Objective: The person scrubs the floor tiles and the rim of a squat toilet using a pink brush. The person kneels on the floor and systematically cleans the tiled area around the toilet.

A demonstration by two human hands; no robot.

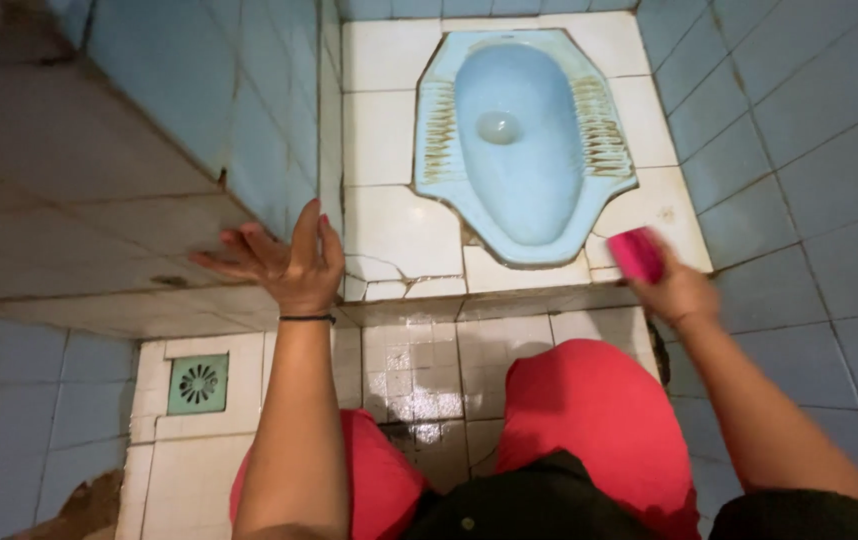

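A light blue squat toilet pan (524, 140) is set into a raised white-tiled platform (399, 235) ahead of me. My right hand (677, 290) grips a pink scrubbing brush (637, 252) at the platform's front right corner, just right of the pan's near end; the hand is blurred. My left hand (284, 262) is open with fingers spread, resting against the edge of the blue-tiled wall (249, 120) on the left. A thin black band circles that wrist. My knees in red trousers (589, 410) show at the bottom.
A green round floor drain (198, 384) sits in the white floor tiles at lower left. Cracked tiles lie along the platform's front edge (399, 280). Blue-tiled walls close in on both sides, the right wall (809, 150) close to my right arm. The floor looks wet.
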